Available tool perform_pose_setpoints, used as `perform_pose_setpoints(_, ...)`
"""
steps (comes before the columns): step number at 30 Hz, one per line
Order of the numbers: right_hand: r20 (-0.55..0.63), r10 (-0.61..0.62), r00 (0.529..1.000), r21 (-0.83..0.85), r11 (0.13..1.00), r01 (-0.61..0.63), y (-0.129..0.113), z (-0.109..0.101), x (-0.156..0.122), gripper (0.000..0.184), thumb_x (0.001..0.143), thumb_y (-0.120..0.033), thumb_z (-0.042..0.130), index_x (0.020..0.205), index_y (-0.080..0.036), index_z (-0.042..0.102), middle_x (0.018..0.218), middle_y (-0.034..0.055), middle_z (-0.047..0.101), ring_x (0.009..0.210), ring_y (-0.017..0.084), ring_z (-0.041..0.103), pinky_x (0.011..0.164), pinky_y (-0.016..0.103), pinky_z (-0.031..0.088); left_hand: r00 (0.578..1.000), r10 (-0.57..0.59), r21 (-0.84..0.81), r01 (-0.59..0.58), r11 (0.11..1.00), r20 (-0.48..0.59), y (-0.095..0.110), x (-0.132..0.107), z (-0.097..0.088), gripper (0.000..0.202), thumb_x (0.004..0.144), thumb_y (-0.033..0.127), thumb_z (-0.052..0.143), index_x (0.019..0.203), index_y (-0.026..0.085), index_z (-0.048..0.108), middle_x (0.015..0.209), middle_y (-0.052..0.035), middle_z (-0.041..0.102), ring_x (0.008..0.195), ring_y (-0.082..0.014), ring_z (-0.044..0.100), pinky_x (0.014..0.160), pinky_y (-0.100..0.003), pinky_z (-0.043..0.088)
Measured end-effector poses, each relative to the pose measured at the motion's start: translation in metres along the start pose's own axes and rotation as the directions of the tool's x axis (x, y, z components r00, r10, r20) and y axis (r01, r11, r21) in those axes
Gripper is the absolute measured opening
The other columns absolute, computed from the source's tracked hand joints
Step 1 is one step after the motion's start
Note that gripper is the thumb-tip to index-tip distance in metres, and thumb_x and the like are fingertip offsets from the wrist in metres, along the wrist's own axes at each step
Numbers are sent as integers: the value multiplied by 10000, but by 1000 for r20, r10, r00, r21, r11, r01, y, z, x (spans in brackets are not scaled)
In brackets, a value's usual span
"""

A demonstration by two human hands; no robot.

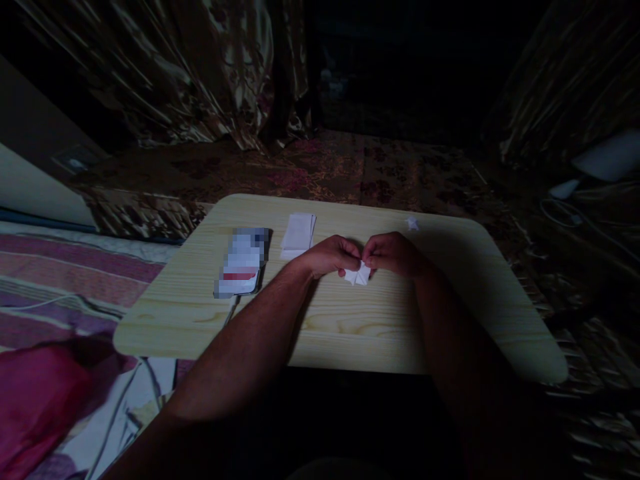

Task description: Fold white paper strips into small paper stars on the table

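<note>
Over the middle of the small wooden-topped table point(350, 327), both my hands pinch one piece of folded white paper point(358, 275). My left hand point(334, 255) grips its upper left side between thumb and fingers. On the upper right side, my right hand point(393, 255) is closed on the same paper, its fingertips close to those of the left. Creases and pointed corners show on the part below my fingers; the upper part is hidden by them. Behind my left hand lies a stack of white paper sheets point(299, 233). A small folded white paper shape point(412, 223) rests near the far edge.
A phone point(243, 261) lies on the table's left, its screen blurred out, with a white cable point(231, 310) at its near end. Patterned curtains point(240, 73) hang behind. To the left are striped bedding point(90, 267) and a red cloth-like thing point(40, 400).
</note>
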State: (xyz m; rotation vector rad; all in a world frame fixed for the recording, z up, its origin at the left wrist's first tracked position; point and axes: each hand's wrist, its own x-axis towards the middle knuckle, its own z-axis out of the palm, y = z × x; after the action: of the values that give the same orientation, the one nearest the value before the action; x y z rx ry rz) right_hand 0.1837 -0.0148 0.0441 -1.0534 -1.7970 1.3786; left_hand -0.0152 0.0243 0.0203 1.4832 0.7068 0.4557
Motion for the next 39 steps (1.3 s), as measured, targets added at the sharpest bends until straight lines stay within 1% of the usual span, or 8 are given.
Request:
perform_pose_setpoints(3,5,9,1000,3,1000,-9,1,1,1,151,729,-271,691,777,-142,629,654,14,669,586,157,662,556,255,520,1000,9,18,-9,1000,-3,-1,1,0,149,606,173,653,726,105,710,580,-9,623,477,-72,497,451,-194,370)
perform_pose_setpoints(8,4,-9,1000,-5,1000,9,5,1,2,116,740,-245,677,773,-147,623,664,8,649,608,142,641,585,253,514,1000,6,47,-6,999,-3,-1,0,1,160,609,179,640,733,107,712,579,-4,619,473,-63,483,454,-190,358)
perform_pose_setpoints(14,-40,-16,999,-29,999,14,10,3,3,140,744,-278,671,768,-153,615,655,12,657,592,144,640,572,251,508,999,16,61,-14,998,-28,-1,1,3,91,601,163,633,666,114,672,545,18,582,452,-51,449,439,-184,326)
perform_pose_setpoints(19,-76,-18,997,-37,999,15,12,5,4,132,725,-267,675,743,-158,604,643,9,659,575,142,643,559,249,510,999,7,72,-4,997,-47,1,1,5,63,595,154,629,635,117,661,515,30,557,446,-46,440,449,-184,330)
perform_pose_setpoints(27,-103,-10,995,-63,998,4,12,5,5,115,711,-255,672,747,-171,604,607,-9,652,555,148,641,532,253,503,998,6,56,-2,998,-58,1,0,4,72,602,168,643,650,118,663,517,30,558,455,-53,466,457,-187,348)
perform_pose_setpoints(34,-114,-27,993,-61,998,20,13,6,7,85,701,-215,662,727,-167,597,592,-11,642,521,144,628,499,249,493,998,12,53,-8,999,-63,1,1,5,68,610,175,656,640,114,653,520,27,562,456,-49,467,456,-181,353)
perform_pose_setpoints(39,-134,-32,990,-65,998,24,14,4,7,82,702,-215,655,739,-164,603,590,-8,640,523,145,628,500,249,495,999,14,-3,-14,1000,-50,1,1,5,99,637,207,668,665,113,661,563,7,601,482,-66,505,465,-193,385)
